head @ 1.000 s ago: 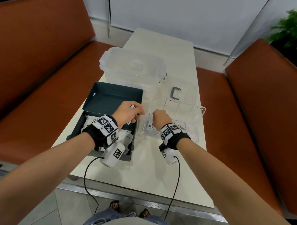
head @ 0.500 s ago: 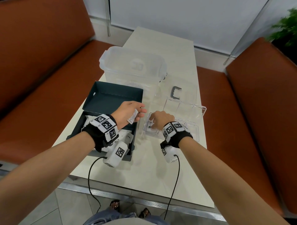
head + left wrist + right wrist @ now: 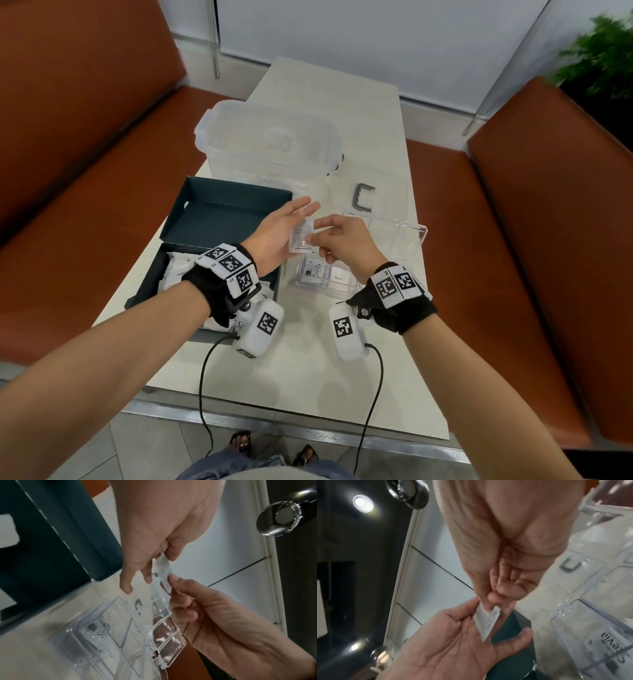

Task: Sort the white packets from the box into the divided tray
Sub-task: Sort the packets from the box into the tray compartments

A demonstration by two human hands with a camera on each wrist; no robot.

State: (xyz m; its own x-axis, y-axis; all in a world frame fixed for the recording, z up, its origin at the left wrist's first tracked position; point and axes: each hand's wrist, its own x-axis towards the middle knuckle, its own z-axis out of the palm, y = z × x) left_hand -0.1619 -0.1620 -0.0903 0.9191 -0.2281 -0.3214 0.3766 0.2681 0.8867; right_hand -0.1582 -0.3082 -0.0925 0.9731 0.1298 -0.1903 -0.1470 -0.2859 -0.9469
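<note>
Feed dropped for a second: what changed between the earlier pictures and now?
The right hand left the divided tray, rose and now pinches the white packet the left hand carried over from the box. The left hand's fingers have opened. Box, tray and its Stevia packet stayed put.

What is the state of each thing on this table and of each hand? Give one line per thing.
Dark box: open, white packets inside.
Divided tray: lid open, two packets lie in its near compartments.
Held packet: above the table, pinched by both hands.
Left hand: thumb holds the packet.
Right hand: pinches the packet's edge.
Clear tub: empty.
</note>
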